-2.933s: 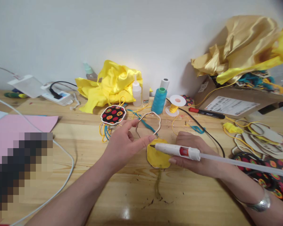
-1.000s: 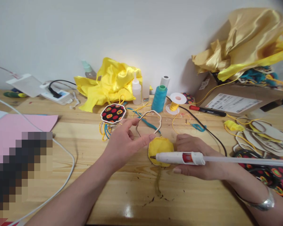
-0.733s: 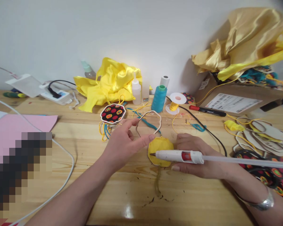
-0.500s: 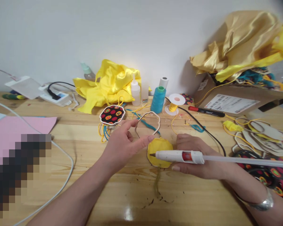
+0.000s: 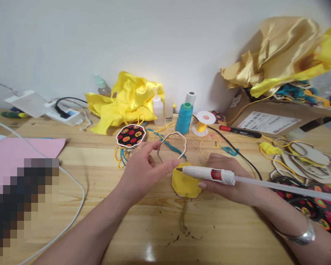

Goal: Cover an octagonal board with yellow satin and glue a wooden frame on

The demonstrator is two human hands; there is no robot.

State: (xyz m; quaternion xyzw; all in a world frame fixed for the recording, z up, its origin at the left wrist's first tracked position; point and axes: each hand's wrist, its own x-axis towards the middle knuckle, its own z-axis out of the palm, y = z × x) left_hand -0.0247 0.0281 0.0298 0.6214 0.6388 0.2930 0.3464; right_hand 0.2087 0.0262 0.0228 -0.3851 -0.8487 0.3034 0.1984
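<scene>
My right hand (image 5: 228, 176) is wrapped round a white hot glue gun (image 5: 202, 173), with a long clear glue stick (image 5: 278, 187) running out of its back. The gun's dark tip points left, over the upper edge of a scalloped yellow fabric piece (image 5: 186, 186) on the table. A teal cord lies above that piece and an olive cord below it. My left hand (image 5: 143, 169) grips a thin scalloped wooden frame (image 5: 185, 147) between thumb and forefinger, just above the yellow piece. Left of it lies a wood-rimmed, dark patterned fabric piece (image 5: 131, 135).
Behind stand a teal thread cone (image 5: 184, 119), a yellow cord spool (image 5: 202, 127), a white squeeze bottle (image 5: 157, 108) and yellow satin (image 5: 132, 97). A cardboard box (image 5: 234, 110), a marker (image 5: 239, 131) and wooden cutouts (image 5: 314, 169) are on the right; a white cable (image 5: 77, 180) curves at left.
The glue gun's tip has moved up, from over the yellow piece's middle to its upper edge, and the gun now tilts. My left hand and the frame have hardly moved.
</scene>
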